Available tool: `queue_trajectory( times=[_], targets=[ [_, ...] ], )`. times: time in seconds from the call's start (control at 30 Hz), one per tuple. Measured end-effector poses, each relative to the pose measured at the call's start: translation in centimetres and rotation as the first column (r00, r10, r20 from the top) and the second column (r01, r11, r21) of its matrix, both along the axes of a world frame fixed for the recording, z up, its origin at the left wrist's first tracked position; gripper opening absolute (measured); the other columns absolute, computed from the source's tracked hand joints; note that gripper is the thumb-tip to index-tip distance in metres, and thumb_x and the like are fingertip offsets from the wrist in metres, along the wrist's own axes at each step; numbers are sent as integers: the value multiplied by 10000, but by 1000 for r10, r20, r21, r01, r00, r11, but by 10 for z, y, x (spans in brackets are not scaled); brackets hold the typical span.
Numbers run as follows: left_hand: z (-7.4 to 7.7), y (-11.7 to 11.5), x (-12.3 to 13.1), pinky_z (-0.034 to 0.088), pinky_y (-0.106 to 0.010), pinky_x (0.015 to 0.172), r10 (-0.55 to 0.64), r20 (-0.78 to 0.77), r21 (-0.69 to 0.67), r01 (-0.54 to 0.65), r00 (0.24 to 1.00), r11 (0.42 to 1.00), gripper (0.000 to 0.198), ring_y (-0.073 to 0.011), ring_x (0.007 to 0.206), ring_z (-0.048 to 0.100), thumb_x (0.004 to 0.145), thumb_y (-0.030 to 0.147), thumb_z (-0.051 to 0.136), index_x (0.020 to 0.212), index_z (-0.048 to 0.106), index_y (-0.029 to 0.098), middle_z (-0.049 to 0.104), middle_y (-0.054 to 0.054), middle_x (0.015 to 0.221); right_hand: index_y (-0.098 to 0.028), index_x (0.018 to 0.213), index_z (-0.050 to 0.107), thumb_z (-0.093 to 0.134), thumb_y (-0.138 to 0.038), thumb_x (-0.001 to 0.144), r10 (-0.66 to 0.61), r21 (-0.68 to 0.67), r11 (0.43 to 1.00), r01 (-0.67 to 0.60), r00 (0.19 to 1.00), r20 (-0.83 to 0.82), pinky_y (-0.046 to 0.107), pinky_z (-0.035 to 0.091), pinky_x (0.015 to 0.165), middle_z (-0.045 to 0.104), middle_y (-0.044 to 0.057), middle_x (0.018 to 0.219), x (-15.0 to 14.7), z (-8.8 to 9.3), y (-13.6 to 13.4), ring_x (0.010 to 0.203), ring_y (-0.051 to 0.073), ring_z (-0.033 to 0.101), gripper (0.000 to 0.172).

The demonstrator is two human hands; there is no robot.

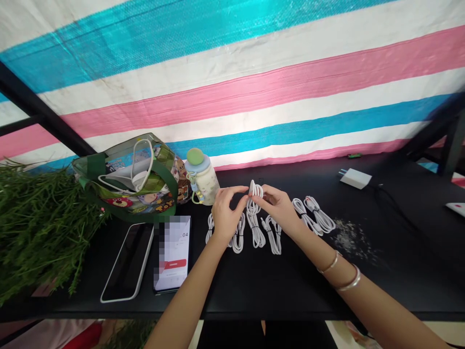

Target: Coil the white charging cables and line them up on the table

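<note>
Left hand [225, 213] and right hand [278, 207] pinching coiled white cable [255, 208] over black table [232, 295].

From my end, both hands are partly closed, fingertips gripping the cable's top loop from either side; the coil hangs just above the tabletop, between the hands. Other bundled white cables [271, 235] lie in a row beneath and right of my hands. Left of them are a phone [127, 261] and a second phone with a pixelated screen [172, 252]. Behind are a clear tote bag [127, 179], a bottle [202, 178], and a white power adapter [355, 178] at far right. Green plant stems [36, 228] sit at far left, with a striped tarp [232, 82] behind.
</note>
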State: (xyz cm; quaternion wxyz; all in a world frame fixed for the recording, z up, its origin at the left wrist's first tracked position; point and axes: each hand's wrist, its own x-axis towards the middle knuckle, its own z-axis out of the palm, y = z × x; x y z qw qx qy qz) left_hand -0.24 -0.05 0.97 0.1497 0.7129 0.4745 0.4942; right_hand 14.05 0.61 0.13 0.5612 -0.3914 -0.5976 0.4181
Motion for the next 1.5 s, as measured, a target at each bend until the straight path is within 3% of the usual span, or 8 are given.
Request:
queue_trajectory(
  times=[0.33, 0.57, 0.93, 1.27, 1.5],
  targets=[
    [-1, -1, 1, 471, -257, 657, -3, 10, 19, 3, 1000, 1000, 93, -146, 710, 616, 815, 211, 565, 822, 659, 214, 695, 0, 721, -189, 690, 605, 510, -384, 861, -105, 233, 971, 44, 960, 259, 268, 439, 611, 575, 10, 655, 0, 9, -10, 618, 138, 539, 276],
    [2, -2, 4, 455, -244, 637, 6, 56, -2, -6, 998, 1000, 66, -135, 665, 603, 778, 196, 583, 754, 641, 216, 666, 15, 653, -192, 701, 613, 466, -362, 893, -130, 283, 959, 30, 930, 343, 257, 440, 608, 587, 12, 648, 0, 10, -11, 619, 139, 550, 295],
    [2, 2, 2, 470, -240, 648, -11, 285, -210, 74, 958, 975, 54, -138, 705, 640, 775, 225, 567, 753, 613, 210, 684, -1, 728, -187, 717, 645, 489, -384, 862, -137, 159, 982, 99, 960, 246, 291, 496, 666, 698, 52, 750, 4, 11, -8, 698, 179, 635, 291],
    [4, 0, 3, 468, -240, 648, -51, 261, -276, 126, 964, 953, 44, -139, 704, 643, 730, 236, 633, 765, 652, 218, 692, 10, 704, -192, 636, 628, 643, -459, 727, -34, 39, 999, 28, 987, 160, 284, 472, 629, 641, 18, 662, 5, 8, -3, 636, 153, 581, 283],
    [2, 1, 3, 478, -247, 636, -53, 238, -251, 114, 970, 961, 64, -146, 706, 639, 755, 239, 616, 773, 673, 217, 701, 1, 722, -188, 609, 582, 512, -515, 816, -36, 75, 997, 20, 977, 211, 265, 430, 561, 558, 2, 594, 4, 12, -6, 570, 131, 503, 393]
  ],
)
